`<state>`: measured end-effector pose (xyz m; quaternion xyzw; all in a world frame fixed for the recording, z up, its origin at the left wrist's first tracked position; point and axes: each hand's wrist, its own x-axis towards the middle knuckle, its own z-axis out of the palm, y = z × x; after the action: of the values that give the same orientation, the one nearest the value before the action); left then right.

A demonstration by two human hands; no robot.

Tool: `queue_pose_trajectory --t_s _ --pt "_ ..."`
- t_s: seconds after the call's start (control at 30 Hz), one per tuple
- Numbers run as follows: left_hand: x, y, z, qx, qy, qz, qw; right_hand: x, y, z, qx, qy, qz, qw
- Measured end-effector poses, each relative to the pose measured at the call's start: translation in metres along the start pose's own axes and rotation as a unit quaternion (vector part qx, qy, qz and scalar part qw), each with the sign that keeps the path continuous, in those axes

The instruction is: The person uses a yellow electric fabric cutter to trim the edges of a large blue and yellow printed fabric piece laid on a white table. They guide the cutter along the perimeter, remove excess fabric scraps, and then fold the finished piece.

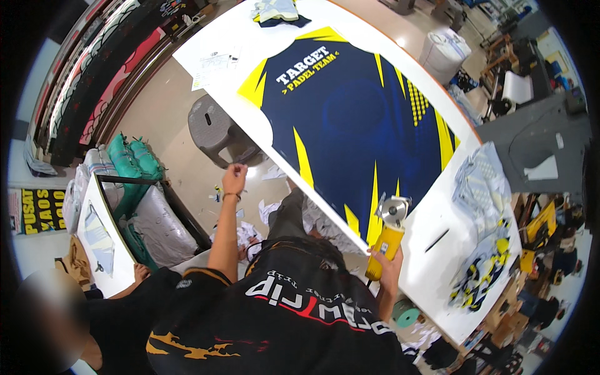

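My right hand is wrapped round the yellow body of a handheld electric rotary cloth cutter. Its round metal blade head points away from me, over the near right edge of a large navy and yellow printed fabric panel. The panel lies flat on a white table, with lettering at its far end. My left hand is off the table's left side, above the floor near a grey plastic stool. Its fingers are curled together, and nothing shows in them.
Light blue fabric pieces and navy-yellow scraps lie on the table's right end. More folded pieces sit at its far end, near a paper sheet. Another person is close on my left. Wrapped bundles stand beyond.
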<state>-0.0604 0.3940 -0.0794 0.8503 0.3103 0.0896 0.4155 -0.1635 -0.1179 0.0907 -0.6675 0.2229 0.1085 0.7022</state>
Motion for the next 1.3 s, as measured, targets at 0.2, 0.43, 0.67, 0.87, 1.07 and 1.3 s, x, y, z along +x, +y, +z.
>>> queue_pose_trajectory --t_s 0.2,0.43,0.67,0.87,1.07,1.3 --pt "-0.085 -0.076 -0.001 -0.052 -0.163 -0.148 0.974 -0.019 0.026 -0.003 -0.073 -0.033 -0.004 0.997" --pt "-0.056 -0.082 -0.002 0.034 -0.272 -0.092 0.957 -0.039 0.044 -0.007 -0.149 0.054 -0.028 0.987" --pt "-0.002 -0.013 0.012 0.055 -0.244 0.17 0.953 -0.081 0.059 -0.025 -0.15 0.173 0.012 0.973" --pt "0.038 0.076 0.035 0.061 -0.224 0.396 0.888 -0.109 0.074 -0.007 -0.085 0.281 0.055 0.954" --pt "0.035 0.126 0.069 0.093 -0.261 0.525 0.805 -0.126 0.087 -0.044 -0.269 0.252 0.112 0.923" --pt "-0.035 0.112 0.091 0.167 -0.238 0.485 0.824 -0.1 0.08 -0.116 -0.451 0.12 0.097 0.879"
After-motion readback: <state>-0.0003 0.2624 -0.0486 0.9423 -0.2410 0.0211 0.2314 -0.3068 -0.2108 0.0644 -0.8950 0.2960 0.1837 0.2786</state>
